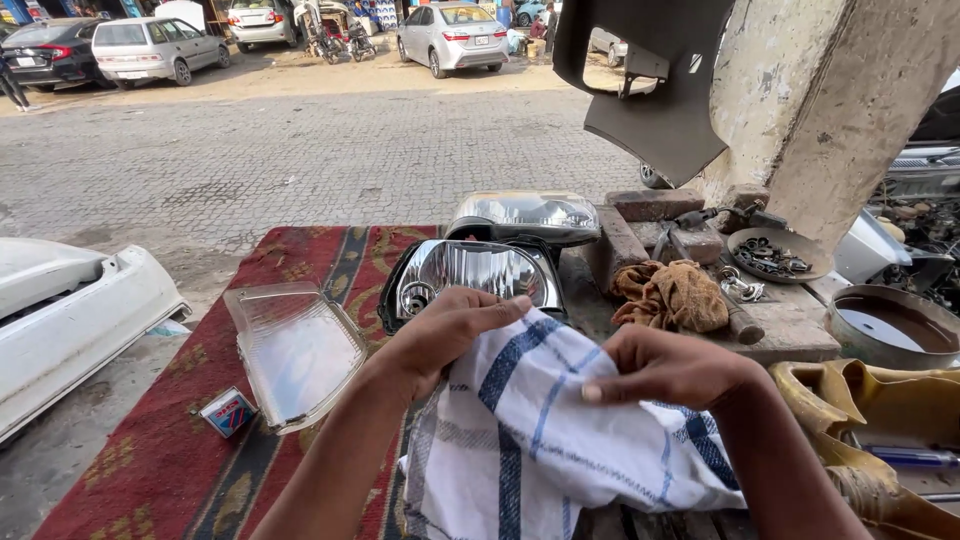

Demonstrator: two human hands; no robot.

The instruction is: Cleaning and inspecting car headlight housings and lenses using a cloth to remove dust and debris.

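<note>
Both hands grip a white cloth with blue stripes point(540, 430), which hangs between them over the near edge of the worktop point(800, 335). The left hand point(445, 335) pinches the cloth's upper edge with fingers closed on the fabric; the right hand point(665, 368) clamps a fold of it just beside, thumb pressed over the cloth. The two hands are near each other but not touching.

Just beyond the cloth, touching or almost touching the left hand's fingertips, lies a headlight housing point(470, 275) with a shiny chrome reflector, face up. Behind that housing sits a second headlight unit point(525, 213), also chrome inside. Left of the housing, a clear plastic headlight lens point(295, 350) rests on a red patterned rug point(150, 460) that covers the left part of the worktop. A small red, white and blue packet point(228, 411) lies on the rug just beside the lens's near corner.

Right of the housing, a crumpled brown rag point(672, 295) lies on the bare worktop, with bricks point(640, 225) behind it. Beyond the rag a round metal dish point(778, 255) holds small dark metal parts. Farther right stands a round basin point(893, 325) of dark liquid. Well left of the rug, a white car bumper point(70, 320) lies on the ground.
</note>
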